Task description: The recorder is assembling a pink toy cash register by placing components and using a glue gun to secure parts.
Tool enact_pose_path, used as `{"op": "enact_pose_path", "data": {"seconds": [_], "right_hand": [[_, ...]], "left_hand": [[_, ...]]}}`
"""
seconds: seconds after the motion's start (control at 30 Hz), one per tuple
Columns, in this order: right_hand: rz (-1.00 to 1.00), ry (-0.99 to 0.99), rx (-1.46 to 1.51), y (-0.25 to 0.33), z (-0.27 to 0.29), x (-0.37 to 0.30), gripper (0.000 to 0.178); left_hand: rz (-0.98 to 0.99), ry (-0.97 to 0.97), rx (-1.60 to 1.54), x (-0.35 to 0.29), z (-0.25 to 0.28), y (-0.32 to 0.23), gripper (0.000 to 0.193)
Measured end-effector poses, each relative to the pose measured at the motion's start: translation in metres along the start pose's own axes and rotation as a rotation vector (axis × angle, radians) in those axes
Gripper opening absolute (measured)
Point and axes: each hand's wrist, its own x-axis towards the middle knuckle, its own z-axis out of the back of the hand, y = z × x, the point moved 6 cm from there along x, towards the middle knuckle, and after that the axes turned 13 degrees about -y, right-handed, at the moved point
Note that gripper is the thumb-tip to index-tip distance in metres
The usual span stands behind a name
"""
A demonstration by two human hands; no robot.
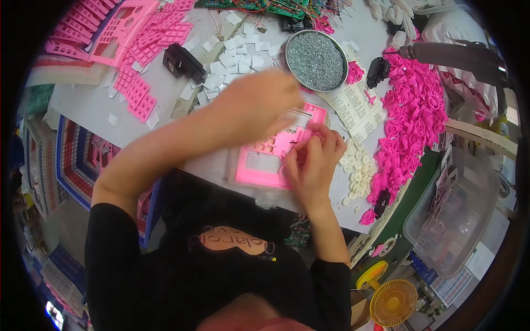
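Observation:
A pink plastic panel [259, 177] with square cut-outs and a window lies on the table before me. My right hand [316, 163] rests over its right side, thumb and bent fingers closing on a small part whose kind is hidden. Across the panel's upper left reaches my left hand [271, 99], smeared by motion; whether it holds anything does not show. Just beyond it stands a round metal dish [346, 70] full of small silvery screws [316, 59]. White plastic rings [358, 172] lie in a loose heap beside my right hand.
A large pile of pink plastic parts [411, 110] covers the table's right side, near a dark power driver [458, 56]. White paper squares [237, 58], pink button strips [138, 94], a black plastic part [184, 63] and green circuit boards [276, 6] lie farther back and left.

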Motion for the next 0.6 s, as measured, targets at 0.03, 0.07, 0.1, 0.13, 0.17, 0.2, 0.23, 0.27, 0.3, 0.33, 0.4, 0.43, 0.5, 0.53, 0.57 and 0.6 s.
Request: {"op": "enact_pose_path", "data": {"seconds": [0.03,0.07,0.1,0.13,0.17,0.2,0.23,0.27,0.3,0.33,0.4,0.43,0.5,0.53,0.57,0.6], "right_hand": [[-0.006,-0.003,0.010,0.000,0.001,0.001,0.022],[-0.018,-0.018,0.012,-0.001,0.003,0.000,0.023],[-0.021,-0.030,0.020,0.000,0.003,0.000,0.023],[-0.028,-0.042,0.026,0.000,0.004,0.000,0.024],[-0.010,-0.029,0.065,0.001,0.009,0.005,0.025],[0.007,-0.015,0.107,-0.001,0.021,0.013,0.025],[0.027,0.001,0.151,-0.009,0.031,0.019,0.026],[-0.014,-0.135,0.220,-0.030,0.054,0.024,0.027],[-0.054,-0.272,0.286,-0.055,0.081,0.030,0.028],[-0.027,-0.565,0.403,-0.080,0.113,0.041,0.027],[-0.086,-0.953,0.345,-0.120,0.172,0.082,0.034],[0.041,-0.879,-0.058,-0.127,0.197,0.102,0.036],[0.067,-0.729,-0.048,-0.143,0.202,0.136,0.038],[-0.027,-0.661,0.327,-0.155,0.199,0.149,0.037],[-0.124,-0.567,0.701,-0.157,0.189,0.160,0.037],[-0.167,-0.491,0.665,-0.150,0.185,0.163,0.039]], "left_hand": [[0.000,-0.040,0.100,0.022,-0.007,0.012,0.022],[0.000,-0.081,0.202,0.045,-0.014,0.025,0.017],[-0.041,-0.121,0.287,0.061,-0.026,0.039,0.015],[-0.083,-0.158,0.369,0.072,-0.039,0.049,0.013],[-0.040,-0.018,0.413,0.078,-0.055,0.060,0.013],[0.005,0.124,0.457,0.081,-0.068,0.068,0.013],[0.054,0.266,0.499,0.079,-0.078,0.078,0.014],[0.008,0.199,0.488,0.081,-0.079,0.075,0.014],[-0.038,0.130,0.475,0.081,-0.075,0.071,0.014],[-0.082,0.065,0.463,0.080,-0.072,0.066,0.015],[-0.087,0.051,0.527,0.079,-0.071,0.066,0.016],[-0.113,0.034,0.535,0.087,-0.074,0.059,0.017],[-0.124,0.030,0.543,0.088,-0.080,0.064,0.018],[-0.127,0.028,0.548,0.087,-0.081,0.067,0.019],[-0.058,0.161,0.576,0.087,-0.083,0.070,0.020],[0.010,0.293,0.601,0.089,-0.084,0.073,0.021]]}}
